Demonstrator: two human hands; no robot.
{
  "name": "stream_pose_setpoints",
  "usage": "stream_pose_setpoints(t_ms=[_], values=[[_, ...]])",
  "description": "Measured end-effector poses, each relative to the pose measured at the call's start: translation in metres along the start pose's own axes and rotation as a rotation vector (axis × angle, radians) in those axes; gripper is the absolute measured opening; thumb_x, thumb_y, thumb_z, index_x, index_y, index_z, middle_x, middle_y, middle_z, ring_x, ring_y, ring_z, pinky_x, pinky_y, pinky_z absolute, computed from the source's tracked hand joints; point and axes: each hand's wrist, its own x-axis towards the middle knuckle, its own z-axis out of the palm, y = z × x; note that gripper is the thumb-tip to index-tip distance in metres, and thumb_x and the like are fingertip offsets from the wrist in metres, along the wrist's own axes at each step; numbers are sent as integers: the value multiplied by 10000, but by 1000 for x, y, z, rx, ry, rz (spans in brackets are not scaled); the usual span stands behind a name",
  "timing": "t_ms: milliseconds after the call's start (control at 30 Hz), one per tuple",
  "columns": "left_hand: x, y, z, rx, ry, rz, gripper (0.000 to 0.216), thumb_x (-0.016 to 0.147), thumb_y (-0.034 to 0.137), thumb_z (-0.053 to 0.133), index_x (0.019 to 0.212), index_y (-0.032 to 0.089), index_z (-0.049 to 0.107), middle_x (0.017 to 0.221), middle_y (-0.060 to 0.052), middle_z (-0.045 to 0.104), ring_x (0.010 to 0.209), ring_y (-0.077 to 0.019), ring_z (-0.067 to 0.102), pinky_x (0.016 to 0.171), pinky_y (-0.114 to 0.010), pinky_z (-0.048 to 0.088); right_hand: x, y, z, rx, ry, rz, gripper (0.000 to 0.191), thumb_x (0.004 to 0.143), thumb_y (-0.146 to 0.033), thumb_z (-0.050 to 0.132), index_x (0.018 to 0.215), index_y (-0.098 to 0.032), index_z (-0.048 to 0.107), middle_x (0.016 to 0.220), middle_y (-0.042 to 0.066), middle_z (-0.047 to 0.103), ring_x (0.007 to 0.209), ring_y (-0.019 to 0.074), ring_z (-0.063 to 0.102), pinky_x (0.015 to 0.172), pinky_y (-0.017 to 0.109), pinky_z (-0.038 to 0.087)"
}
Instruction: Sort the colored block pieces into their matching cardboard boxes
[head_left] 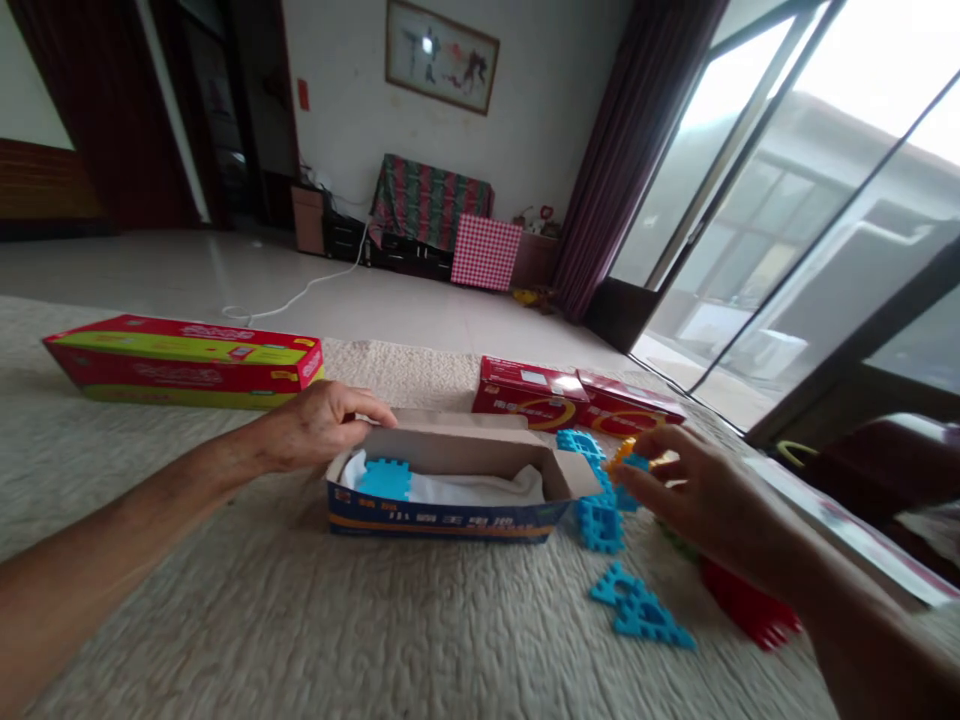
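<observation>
Chinese lettering [450, 517] on blue box [487, 533], left hand [319, 425] at corner

I can't make out whether the right hand [679, 480] grips the orange piece [622, 454] or only touches it; its fingers blur, and the right forearm [795, 560] hides part of the red pieces [750, 605] toward the quilted cover's [375, 640] right side. What lies under the white cloth [472, 488] in the blue box [442, 528] is hidden. The cover's near edge is cut off, and the small lettering on the red-and-green box [187, 370] near its far edge defeats me.
</observation>
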Motion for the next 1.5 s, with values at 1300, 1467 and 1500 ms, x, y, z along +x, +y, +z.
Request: stream_pose_setpoints(t_ms=[1300, 1467, 1500], values=[[1, -6, 0, 1, -68, 82, 311, 748, 182, 466, 888, 246, 737, 959, 7, 729, 916, -176, 651, 798, -217, 486, 20, -5, 15, -247, -79, -28, 157, 767, -342, 571, 734, -192, 601, 670, 25, 617, 577, 133, 503, 518, 264, 296], [2, -6, 2, -24, -53, 63, 314, 711, 183, 477, 859, 254, 745, 942, 14, 735, 900, -191, 655, 769, -208, 493, -1, 2, 28, -339, -187, 74, 271, 765, -447, 579, 800, -179, 562, 803, 71, 626, 674, 171, 546, 592, 287, 357], [2, -5, 1, -28, -53, 61, 312, 708, 185, 479, 857, 252, 745, 940, 12, 736, 898, -193, 656, 767, -209, 494, -3, 3, 30, -344, -213, 87, 268, 772, -444, 572, 811, -179, 555, 808, 73, 623, 683, 177, 551, 602, 292, 363]])
